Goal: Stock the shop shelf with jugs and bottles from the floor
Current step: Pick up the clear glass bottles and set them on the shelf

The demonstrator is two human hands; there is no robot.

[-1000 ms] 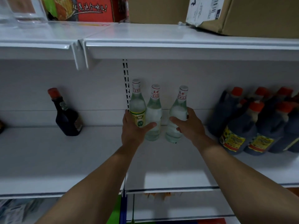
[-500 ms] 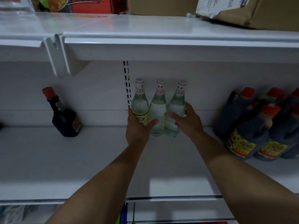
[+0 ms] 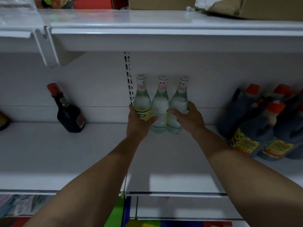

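Observation:
Three clear glass bottles with white caps stand side by side at the back of the white shelf [image 3: 82, 158]. My left hand [image 3: 139, 122] grips the left bottle [image 3: 142, 99] round its lower body, thumb reaching across to the middle bottle [image 3: 160, 104]. My right hand [image 3: 190, 118] grips the right bottle [image 3: 179, 100] from its right side. All three bottles touch each other and stand upright against the back wall.
A dark sauce bottle [image 3: 68, 110] with a red cap stands alone on the shelf's left. Several dark jugs [image 3: 262, 125] with orange caps crowd the right end. An upper shelf [image 3: 164, 35] hangs low overhead, with cardboard boxes [image 3: 246, 7] on it.
The right bottle has been pushed left and stood upright against the middle one, so the three now form a tight row. Both hands have stayed on the outer bottles.

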